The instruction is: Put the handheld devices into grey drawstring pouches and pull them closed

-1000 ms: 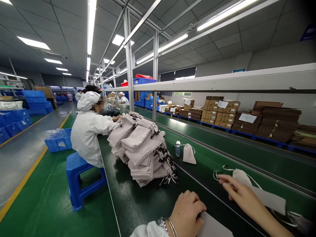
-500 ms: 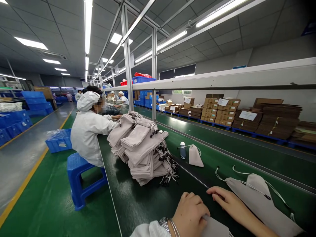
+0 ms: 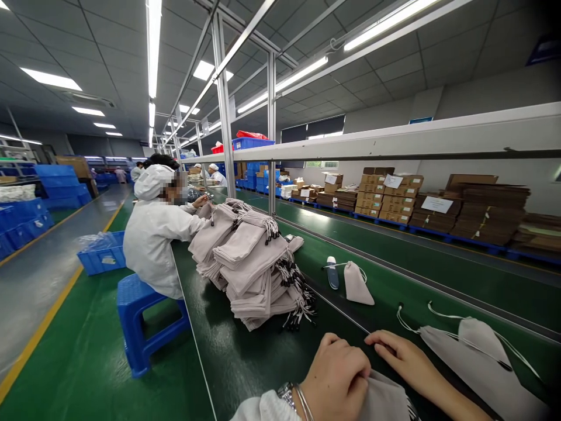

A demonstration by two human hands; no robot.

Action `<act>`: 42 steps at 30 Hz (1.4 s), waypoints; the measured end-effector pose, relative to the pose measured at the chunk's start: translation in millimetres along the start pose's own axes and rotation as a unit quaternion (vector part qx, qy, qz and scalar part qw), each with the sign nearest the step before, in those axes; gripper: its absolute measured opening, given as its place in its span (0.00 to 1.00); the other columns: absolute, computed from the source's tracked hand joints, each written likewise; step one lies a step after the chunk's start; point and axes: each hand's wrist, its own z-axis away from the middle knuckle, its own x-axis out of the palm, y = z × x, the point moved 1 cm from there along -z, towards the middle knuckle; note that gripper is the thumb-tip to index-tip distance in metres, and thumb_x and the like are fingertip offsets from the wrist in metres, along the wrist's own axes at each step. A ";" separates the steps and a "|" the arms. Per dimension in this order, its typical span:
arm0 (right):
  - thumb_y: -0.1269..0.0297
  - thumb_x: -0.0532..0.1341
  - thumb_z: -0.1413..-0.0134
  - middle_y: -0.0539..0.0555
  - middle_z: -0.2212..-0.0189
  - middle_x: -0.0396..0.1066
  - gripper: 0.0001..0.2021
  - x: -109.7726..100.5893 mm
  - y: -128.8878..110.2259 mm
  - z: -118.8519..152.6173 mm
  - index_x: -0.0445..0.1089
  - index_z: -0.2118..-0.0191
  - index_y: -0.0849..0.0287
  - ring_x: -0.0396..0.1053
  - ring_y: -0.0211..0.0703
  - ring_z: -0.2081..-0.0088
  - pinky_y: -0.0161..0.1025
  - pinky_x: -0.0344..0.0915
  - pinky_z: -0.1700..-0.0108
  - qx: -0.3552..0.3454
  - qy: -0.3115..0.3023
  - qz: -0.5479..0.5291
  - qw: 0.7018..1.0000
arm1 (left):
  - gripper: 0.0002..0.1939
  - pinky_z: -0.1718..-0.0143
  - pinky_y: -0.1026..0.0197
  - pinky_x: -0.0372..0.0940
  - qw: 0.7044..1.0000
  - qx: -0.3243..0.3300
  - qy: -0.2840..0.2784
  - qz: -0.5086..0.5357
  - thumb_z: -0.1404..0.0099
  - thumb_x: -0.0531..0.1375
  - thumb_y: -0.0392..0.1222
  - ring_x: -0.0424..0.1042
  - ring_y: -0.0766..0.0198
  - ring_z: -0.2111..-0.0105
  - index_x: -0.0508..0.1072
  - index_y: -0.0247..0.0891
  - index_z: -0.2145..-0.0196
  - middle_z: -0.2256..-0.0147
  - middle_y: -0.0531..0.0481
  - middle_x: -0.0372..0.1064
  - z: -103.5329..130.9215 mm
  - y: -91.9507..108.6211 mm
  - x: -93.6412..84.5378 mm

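"Report status."
"My left hand (image 3: pixel 333 379) holds a grey pouch (image 3: pixel 384 400) in its fingers, bottom of frame, right of centre."
"Right?"
"My right hand (image 3: pixel 402 358): fingers bent; whether they grip anything, I cannot tell."

Pile (image 3: pixel 252 263) leftward — gap, right grip (image 3: pixel 405 359) to pouch (image 3: pixel 358 285).

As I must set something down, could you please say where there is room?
Bare worktop lies between the pouch pile, the left hand and the near edge, and between the small pouch and the corded cloth. Cloth crowds both sides of the right hand.
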 end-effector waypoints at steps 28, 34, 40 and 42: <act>0.52 0.49 0.36 0.53 0.61 0.74 0.21 -10.9 0.1 -39.7 0.68 0.45 0.53 0.72 0.44 0.70 0.39 0.69 0.65 0.042 0.101 -0.010 0.994 | 0.13 0.71 0.67 0.51 0.993 -0.021 0.024 0.114 0.48 0.60 0.24 0.61 0.70 0.71 0.65 0.40 0.70 0.71 0.56 0.61 -2.2 5.5 -5.0; 0.53 0.51 0.37 0.65 0.50 0.71 0.20 -22.2 9.0 -119.6 0.67 0.48 0.61 0.72 0.59 0.52 0.48 0.68 0.59 0.183 0.095 0.213 0.955 | 0.12 0.72 0.67 0.53 0.993 -0.001 0.006 0.117 0.49 0.61 0.26 0.62 0.69 0.71 0.66 0.40 0.70 0.71 0.56 0.62 -4.6 -7.6 10.3; 0.53 0.54 0.39 0.69 0.59 0.76 0.24 -14.2 24.7 -147.8 0.63 0.45 0.67 0.76 0.64 0.58 0.54 0.70 0.59 0.212 0.082 0.194 0.954 | 0.07 0.72 0.68 0.56 0.991 0.005 -0.028 0.130 0.41 0.62 0.33 0.65 0.67 0.70 0.67 0.40 0.70 0.70 0.53 0.66 -3.9 -18.4 15.4; 0.50 0.55 0.42 0.68 0.59 0.77 0.23 -15.7 30.6 -144.6 0.66 0.49 0.64 0.77 0.63 0.58 0.53 0.72 0.58 0.191 0.113 0.122 0.967 | 0.05 0.71 0.68 0.58 0.989 0.005 -0.036 0.141 0.39 0.63 0.36 0.68 0.65 0.67 0.69 0.41 0.69 0.68 0.52 0.68 -2.7 -26.3 19.4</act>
